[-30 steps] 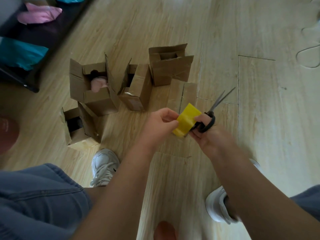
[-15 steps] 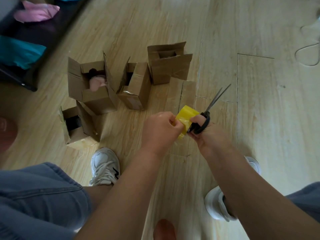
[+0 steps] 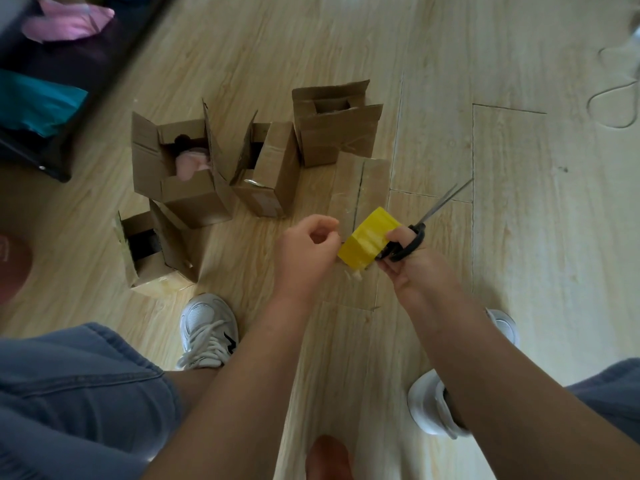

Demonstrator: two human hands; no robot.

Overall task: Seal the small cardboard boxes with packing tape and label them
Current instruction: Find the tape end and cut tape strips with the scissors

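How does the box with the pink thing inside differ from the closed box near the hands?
The box with the pink thing has its flaps standing open; the closed box has them folded flat, meeting at a middle seam. The first shows its contents; the second hides any. Both are brown cardboard boxes on the floor.

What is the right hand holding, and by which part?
The right hand grips the tape roll by its right end, and scissors by the handles.
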